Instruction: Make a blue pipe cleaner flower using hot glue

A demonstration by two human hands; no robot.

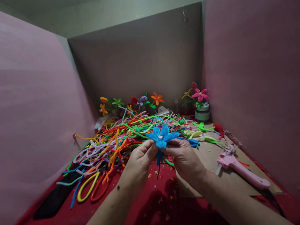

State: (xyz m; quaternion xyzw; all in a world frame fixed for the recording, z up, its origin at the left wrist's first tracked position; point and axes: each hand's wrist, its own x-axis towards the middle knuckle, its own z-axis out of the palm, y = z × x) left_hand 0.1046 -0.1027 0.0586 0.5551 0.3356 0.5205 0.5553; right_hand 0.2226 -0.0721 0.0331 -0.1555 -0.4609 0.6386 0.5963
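A blue pipe-cleaner flower (pixel 164 133) with a pale beaded centre faces up in the middle of the head view. My left hand (pixel 142 156) pinches its left underside between thumb and fingers. From the other side, my right hand (pixel 185 156) is closed on the flower's lower right petals. Blue fuzzy strands and a thin dark stem hang below the bloom, between the hands. Just behind it lies a large heap of coloured pipe cleaners (pixel 118 134). My fingertips are partly hidden by the petals.
A pink glue gun (pixel 242 170) lies on a brown board (pixel 198 186) at right. Finished flowers, including an orange one (pixel 157 98), stand along the back. A pale green jar (pixel 202 112) holds a pink flower (pixel 200 94). Scraps dot the red cloth (pixel 154 205). Pink panels flank the table.
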